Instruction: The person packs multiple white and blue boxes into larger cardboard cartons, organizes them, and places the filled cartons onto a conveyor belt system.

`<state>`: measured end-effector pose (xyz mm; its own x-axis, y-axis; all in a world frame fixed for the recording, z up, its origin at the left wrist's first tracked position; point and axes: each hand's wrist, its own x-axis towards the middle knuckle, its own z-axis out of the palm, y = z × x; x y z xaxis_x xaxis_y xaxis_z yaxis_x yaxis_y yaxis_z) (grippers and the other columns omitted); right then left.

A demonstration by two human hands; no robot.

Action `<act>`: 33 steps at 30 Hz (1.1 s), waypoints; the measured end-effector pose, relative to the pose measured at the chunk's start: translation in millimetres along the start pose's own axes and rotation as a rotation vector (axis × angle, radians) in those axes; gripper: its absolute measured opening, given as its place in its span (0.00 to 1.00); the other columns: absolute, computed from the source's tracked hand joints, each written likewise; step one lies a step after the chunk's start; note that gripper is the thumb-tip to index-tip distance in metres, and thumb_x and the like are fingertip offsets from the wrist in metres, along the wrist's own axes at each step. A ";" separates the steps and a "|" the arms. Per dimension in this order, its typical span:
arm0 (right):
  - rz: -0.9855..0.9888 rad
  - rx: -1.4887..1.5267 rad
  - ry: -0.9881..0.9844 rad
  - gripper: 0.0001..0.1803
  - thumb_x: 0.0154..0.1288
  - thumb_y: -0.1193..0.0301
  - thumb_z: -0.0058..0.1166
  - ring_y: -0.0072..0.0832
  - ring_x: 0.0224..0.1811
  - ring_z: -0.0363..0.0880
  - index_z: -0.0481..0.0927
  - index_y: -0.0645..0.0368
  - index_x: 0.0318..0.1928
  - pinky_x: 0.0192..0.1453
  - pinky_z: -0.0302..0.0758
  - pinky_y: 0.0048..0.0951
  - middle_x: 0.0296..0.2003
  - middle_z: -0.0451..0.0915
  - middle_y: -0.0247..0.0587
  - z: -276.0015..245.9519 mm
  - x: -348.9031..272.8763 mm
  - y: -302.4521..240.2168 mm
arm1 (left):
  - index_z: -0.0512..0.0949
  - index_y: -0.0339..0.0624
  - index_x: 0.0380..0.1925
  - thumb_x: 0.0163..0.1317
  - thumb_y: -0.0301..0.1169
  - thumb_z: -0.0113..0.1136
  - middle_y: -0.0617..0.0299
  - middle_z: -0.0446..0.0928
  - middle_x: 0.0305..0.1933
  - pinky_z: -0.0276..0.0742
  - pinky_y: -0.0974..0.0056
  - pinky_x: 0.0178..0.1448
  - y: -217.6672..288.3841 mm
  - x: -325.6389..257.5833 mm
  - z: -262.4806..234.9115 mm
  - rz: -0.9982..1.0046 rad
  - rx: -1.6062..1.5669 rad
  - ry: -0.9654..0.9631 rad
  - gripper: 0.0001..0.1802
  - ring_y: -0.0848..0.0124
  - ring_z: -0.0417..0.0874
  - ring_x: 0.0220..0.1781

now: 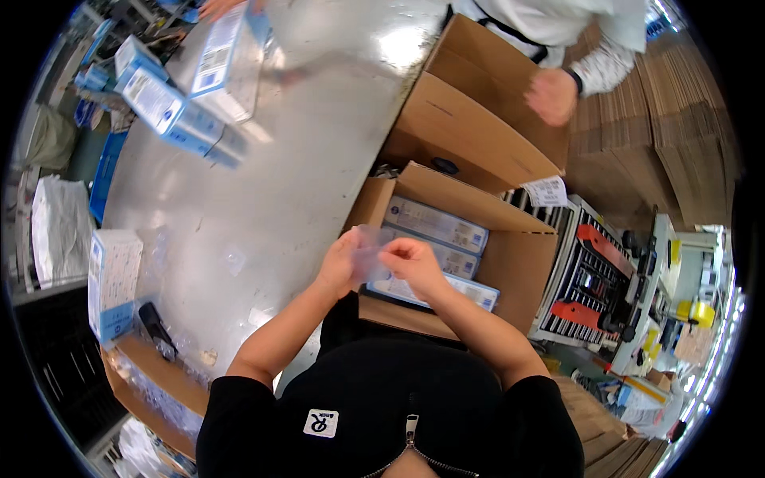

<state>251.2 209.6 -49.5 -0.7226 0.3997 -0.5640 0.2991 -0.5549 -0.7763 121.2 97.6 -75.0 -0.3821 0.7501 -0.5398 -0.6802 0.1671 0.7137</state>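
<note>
Both hands meet over the near left side of an open brown carton (pixel 519 259). Between them is a small, thin, see-through plastic piece (pixel 373 245), blurred by motion; whether it is a sheet or a bag I cannot tell. My left hand (pixel 341 261) is closed on its left side. The fingers of my right hand (pixel 416 263) pinch its right edge. Below them, several white and blue boxes (pixel 437 223) lie side by side in the carton, the nearest partly hidden by my right hand and forearm.
A second open carton (pixel 470 119) stands beyond, where a co-worker's hand (pixel 553 97) is blurred. Blue-and-white boxes (pixel 163 103) lie on the grey table (pixel 303 119). At left are an upright box (pixel 113 279) and a carton of clear plastic pieces (pixel 155 374). A roller conveyor (pixel 586 279) is at right.
</note>
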 end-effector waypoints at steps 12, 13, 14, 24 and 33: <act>0.162 -0.575 0.512 0.04 0.49 0.75 0.55 0.35 0.24 0.79 0.82 0.62 0.25 0.28 0.74 0.34 0.24 0.81 0.47 -71.7 160.6 132.1 | 0.75 0.44 0.46 0.52 0.30 0.59 0.56 0.72 0.54 0.70 0.56 0.59 -24.8 -1.2 23.5 0.439 1.575 -0.763 0.19 0.56 0.68 0.61; 0.154 -0.692 0.548 0.06 0.49 0.74 0.55 0.39 0.26 0.81 0.82 0.62 0.26 0.32 0.76 0.36 0.25 0.81 0.49 -72.9 168.9 141.5 | 0.75 0.43 0.46 0.51 0.30 0.59 0.56 0.72 0.54 0.70 0.56 0.59 -25.0 -5.3 22.0 0.473 1.542 -0.725 0.19 0.56 0.68 0.61; 0.141 -0.813 0.581 0.07 0.48 0.73 0.54 0.43 0.29 0.82 0.83 0.63 0.26 0.36 0.77 0.39 0.26 0.82 0.51 -70.3 173.6 143.7 | 0.75 0.42 0.46 0.52 0.30 0.59 0.54 0.71 0.54 0.68 0.56 0.60 -28.1 -9.9 15.2 0.534 1.516 -0.691 0.19 0.55 0.67 0.62; 0.038 -0.671 0.300 0.07 0.46 0.74 0.55 0.45 0.28 0.80 0.81 0.63 0.27 0.32 0.76 0.36 0.25 0.80 0.52 -59.9 151.3 134.6 | 0.74 0.42 0.47 0.54 0.33 0.58 0.55 0.71 0.55 0.66 0.53 0.60 -31.3 -5.6 -4.7 0.474 1.387 -0.647 0.19 0.55 0.65 0.63; -0.006 -0.988 0.231 0.15 0.53 0.62 0.51 0.53 0.34 0.79 0.82 0.61 0.29 0.37 0.74 0.45 0.28 0.79 0.60 -71.6 195.3 183.0 | 0.74 0.44 0.47 0.53 0.32 0.58 0.58 0.70 0.57 0.65 0.52 0.59 -24.2 -8.2 5.7 0.437 1.481 -0.666 0.19 0.57 0.65 0.63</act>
<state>209.4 238.4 -321.9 -0.6187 0.5897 -0.5191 0.7532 0.2574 -0.6053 144.4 91.1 -85.3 0.2059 0.9562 -0.2083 0.6792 0.0136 0.7338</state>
